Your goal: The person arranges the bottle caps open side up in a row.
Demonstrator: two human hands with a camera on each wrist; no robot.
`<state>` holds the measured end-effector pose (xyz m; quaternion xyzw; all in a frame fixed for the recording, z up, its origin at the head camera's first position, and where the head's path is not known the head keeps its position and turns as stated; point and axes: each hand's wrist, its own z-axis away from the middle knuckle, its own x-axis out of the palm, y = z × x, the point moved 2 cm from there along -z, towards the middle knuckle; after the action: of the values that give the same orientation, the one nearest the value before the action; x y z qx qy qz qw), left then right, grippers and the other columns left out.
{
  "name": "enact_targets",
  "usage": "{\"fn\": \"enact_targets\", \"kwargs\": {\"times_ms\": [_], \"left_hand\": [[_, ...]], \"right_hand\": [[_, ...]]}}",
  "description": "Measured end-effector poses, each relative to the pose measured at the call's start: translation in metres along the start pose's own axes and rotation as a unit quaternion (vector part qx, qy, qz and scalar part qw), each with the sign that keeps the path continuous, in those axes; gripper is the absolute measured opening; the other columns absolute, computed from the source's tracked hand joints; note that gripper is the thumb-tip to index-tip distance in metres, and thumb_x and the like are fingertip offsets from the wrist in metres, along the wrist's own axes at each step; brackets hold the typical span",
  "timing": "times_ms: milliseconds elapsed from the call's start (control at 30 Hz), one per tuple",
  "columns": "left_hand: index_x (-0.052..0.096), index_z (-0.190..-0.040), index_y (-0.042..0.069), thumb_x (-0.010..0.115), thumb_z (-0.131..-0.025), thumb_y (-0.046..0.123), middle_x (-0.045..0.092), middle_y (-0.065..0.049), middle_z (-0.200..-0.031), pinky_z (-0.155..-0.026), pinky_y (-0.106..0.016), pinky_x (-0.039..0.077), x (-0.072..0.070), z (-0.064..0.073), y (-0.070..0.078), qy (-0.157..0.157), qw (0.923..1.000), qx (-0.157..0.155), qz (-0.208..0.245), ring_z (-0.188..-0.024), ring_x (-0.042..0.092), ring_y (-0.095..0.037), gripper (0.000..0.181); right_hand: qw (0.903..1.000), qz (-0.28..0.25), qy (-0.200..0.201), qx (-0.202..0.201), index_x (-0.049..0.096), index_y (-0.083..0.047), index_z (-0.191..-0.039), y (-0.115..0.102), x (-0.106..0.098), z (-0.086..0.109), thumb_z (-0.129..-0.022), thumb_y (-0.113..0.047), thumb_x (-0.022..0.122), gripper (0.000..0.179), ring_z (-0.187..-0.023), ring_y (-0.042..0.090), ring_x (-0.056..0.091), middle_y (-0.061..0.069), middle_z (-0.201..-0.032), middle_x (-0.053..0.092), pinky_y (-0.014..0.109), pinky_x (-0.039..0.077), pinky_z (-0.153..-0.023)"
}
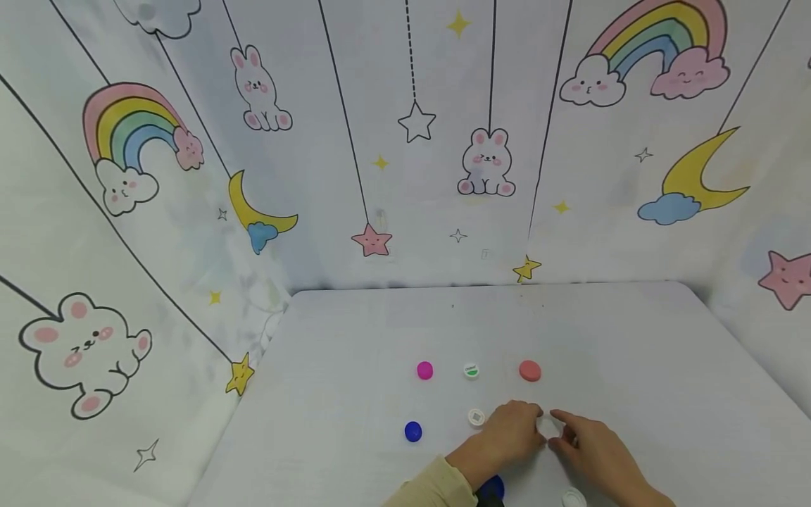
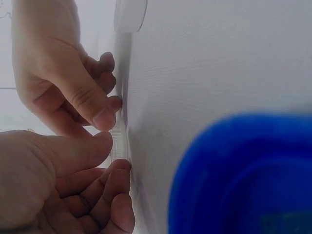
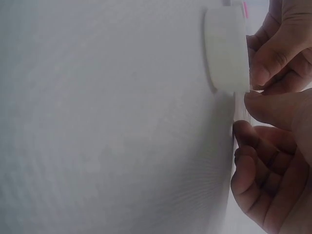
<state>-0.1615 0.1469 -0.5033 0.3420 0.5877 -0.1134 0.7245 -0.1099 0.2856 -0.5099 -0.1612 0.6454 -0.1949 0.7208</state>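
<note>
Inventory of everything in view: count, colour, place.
magenta cap: 1, magenta, far row, left
green-marked cap: 1, white and green, far row, middle
coral cap: 1, coral, far row, right
blue caps: 2, blue, one left of the hands, one partly hidden by the left sleeve
white caps: 2, white, one beside the left hand, one at the bottom edge
disc: 1, whitish, between both hands
table: 1, white, under the caps
printed backdrop: 1, white with coloured cartoons, around the table
sleeve: 1, beige, left arm
hands: 2, left and right, at the disc
</note>
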Motion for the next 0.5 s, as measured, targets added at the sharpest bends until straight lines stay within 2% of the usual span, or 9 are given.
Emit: {"fn": "enact_targets", "kwargs": {"times_ms": [233, 500], "left_hand": [[0.070, -0.118, 0.018, 0.074, -0.086, 0.029, 0.071, 0.008, -0.104, -0.083, -0.018, 0.049, -0.0022, 0.0033, 0.0008, -0.003, 1.0000, 0.002, 0.002, -0.098, 0.064, -0.003, 0.034], [0.068, -0.119, 0.020, 0.076, -0.084, 0.032, 0.069, 0.009, -0.103, -0.082, -0.019, 0.049, -0.0016, 0.0019, -0.0025, 0.004, 0.9999, -0.009, -0.004, -0.097, 0.063, -0.002, 0.038]], "right_hand": [[1.0000, -0.003, 0.005, -0.005, 0.062, -0.003, -0.126, 0.0012, 0.0016, 0.0006, -0.082, -0.015, 0.077, 0.048, -0.060, 0.011, 0.045, -0.008, -0.068, 0.053, 0.024, 0.039, -0.056], [0.9999, -0.002, 0.010, -0.001, 0.055, 0.000, -0.132, -0.0012, 0.0007, 0.0020, -0.082, -0.020, 0.077, 0.058, -0.056, 0.012, 0.043, -0.006, -0.064, 0.049, 0.024, 0.035, -0.053]]}}
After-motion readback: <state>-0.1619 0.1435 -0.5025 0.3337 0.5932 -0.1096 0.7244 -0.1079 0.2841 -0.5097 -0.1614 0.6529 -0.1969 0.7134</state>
